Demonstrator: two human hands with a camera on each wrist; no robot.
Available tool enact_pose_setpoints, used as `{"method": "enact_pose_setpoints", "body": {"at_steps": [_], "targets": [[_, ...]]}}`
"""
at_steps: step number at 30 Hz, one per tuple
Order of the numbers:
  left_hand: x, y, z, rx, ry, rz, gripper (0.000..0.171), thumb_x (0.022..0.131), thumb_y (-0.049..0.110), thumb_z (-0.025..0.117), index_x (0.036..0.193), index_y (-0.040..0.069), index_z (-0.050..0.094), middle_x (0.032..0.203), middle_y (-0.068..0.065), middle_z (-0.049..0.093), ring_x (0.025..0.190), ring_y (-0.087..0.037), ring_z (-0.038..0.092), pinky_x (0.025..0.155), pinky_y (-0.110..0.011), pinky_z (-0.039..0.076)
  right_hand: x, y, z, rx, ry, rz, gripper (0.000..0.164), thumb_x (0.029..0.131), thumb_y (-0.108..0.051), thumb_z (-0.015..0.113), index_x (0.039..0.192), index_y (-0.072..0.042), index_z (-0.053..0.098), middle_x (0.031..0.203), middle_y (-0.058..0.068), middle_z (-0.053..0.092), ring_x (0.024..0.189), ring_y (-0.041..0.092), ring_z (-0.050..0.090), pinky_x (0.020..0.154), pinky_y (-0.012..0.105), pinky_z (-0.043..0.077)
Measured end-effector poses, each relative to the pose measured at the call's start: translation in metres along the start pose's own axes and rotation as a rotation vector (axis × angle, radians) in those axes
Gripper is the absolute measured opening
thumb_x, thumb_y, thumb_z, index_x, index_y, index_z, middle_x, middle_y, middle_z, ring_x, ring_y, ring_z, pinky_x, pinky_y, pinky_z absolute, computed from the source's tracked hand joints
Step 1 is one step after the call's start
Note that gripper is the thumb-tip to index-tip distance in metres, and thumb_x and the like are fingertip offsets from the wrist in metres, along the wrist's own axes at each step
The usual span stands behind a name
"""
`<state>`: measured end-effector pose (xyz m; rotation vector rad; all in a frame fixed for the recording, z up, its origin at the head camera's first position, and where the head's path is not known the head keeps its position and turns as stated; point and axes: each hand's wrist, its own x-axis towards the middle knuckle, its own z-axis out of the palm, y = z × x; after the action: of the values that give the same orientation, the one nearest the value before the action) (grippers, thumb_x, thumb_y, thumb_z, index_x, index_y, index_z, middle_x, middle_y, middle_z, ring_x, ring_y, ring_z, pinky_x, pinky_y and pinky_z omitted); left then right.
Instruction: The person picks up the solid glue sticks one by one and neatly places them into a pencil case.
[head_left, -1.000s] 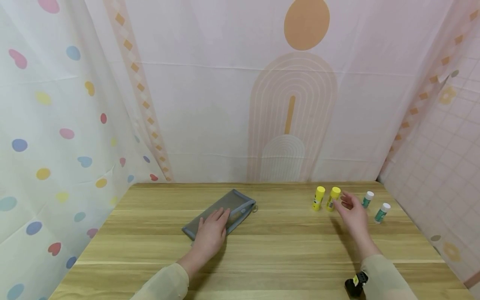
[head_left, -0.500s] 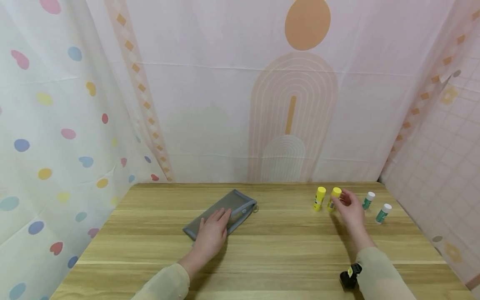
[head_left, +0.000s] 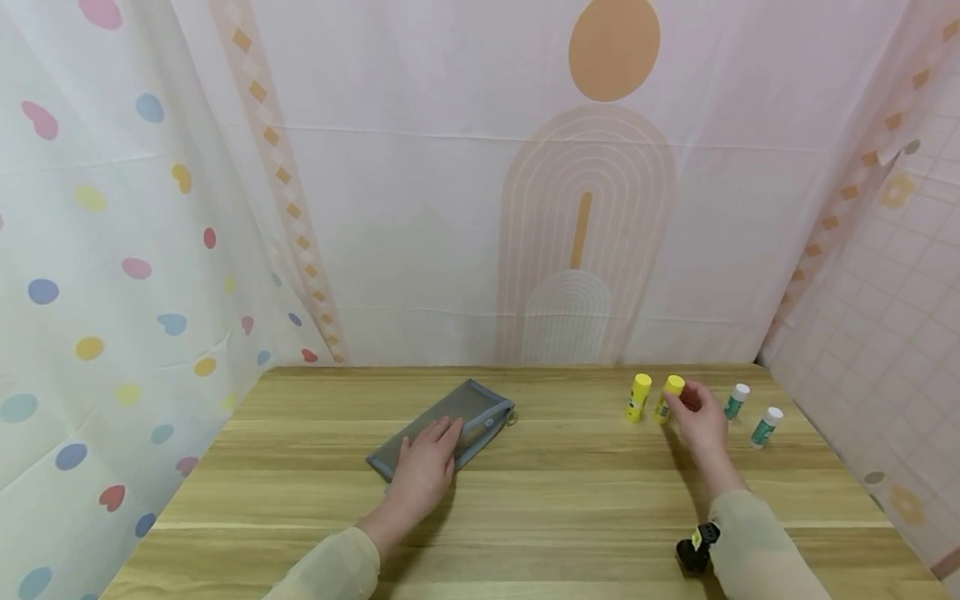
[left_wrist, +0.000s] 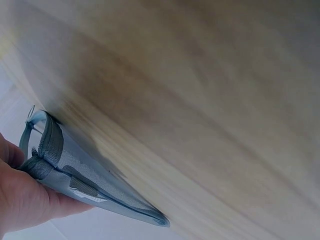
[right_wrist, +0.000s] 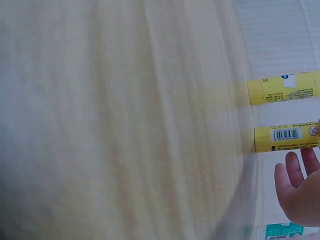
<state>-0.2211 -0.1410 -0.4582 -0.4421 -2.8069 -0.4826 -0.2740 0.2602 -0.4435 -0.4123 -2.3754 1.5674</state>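
In the head view my left hand (head_left: 426, 467) rests on a grey mesh zip pouch (head_left: 442, 417) lying aslant on the table, fingers extended over its top. The left wrist view shows the pouch (left_wrist: 100, 187) edge-on, its zip side facing the camera and the fingers along its outer face. My right hand (head_left: 702, 421) pinches a yellow glue stick (head_left: 667, 400) between thumb and fingers near its cap. This stick stands upright on the table, its barcode label (right_wrist: 286, 134) showing in the right wrist view. Another yellow glue stick (head_left: 639, 398) stands just left of it.
Two smaller green glue sticks with white caps stand right of my right hand, one farther back (head_left: 737, 401) and one nearer (head_left: 766, 427). A black wrist camera (head_left: 696, 550) hangs at the right sleeve. Patterned curtains (head_left: 420, 233) border the wooden table (head_left: 555, 517).
My right hand has moved slightly left, its thumb and fingers coming in around the right-hand yellow glue stick. The left hand and the pouch have stayed in place.
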Motion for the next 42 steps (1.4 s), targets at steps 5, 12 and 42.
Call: {"method": "enact_pose_setpoints", "body": {"at_steps": [5, 12, 42], "targets": [[0.000, 0.001, 0.000, -0.007, -0.005, -0.005, 0.047, 0.094, 0.003, 0.062, 0.140, 0.004, 0.055, 0.141, -0.020, 0.053, 0.130, -0.041, 0.048, 0.097, -0.073, 0.034, -0.003, 0.004, -0.001, 0.061, 0.014, 0.022, 0.048, 0.102, -0.019, 0.056, 0.141, 0.006, 0.044, 0.137, 0.027, 0.047, 0.126, 0.037, 0.046, 0.088, 0.020, 0.045], [0.000, 0.001, 0.000, -0.017, -0.004, -0.009, 0.046, 0.094, 0.003, 0.061, 0.140, 0.004, 0.055, 0.141, -0.020, 0.053, 0.130, -0.041, 0.048, 0.097, -0.073, 0.034, -0.011, 0.006, -0.003, 0.163, 0.017, 0.061, 0.053, 0.102, -0.021, 0.054, 0.146, 0.006, 0.039, 0.138, 0.024, 0.045, 0.121, 0.029, 0.046, 0.074, 0.006, 0.044], [0.000, -0.001, 0.000, -0.020, 0.015, 0.013, 0.047, 0.093, 0.002, 0.063, 0.140, 0.004, 0.055, 0.141, -0.020, 0.053, 0.129, -0.041, 0.049, 0.095, -0.074, 0.035, -0.051, -0.013, 0.007, 0.514, -0.157, 0.117, 0.040, 0.104, -0.017, 0.051, 0.136, 0.004, 0.039, 0.100, -0.009, 0.059, 0.087, 0.001, 0.064, 0.085, 0.026, 0.055]]}}
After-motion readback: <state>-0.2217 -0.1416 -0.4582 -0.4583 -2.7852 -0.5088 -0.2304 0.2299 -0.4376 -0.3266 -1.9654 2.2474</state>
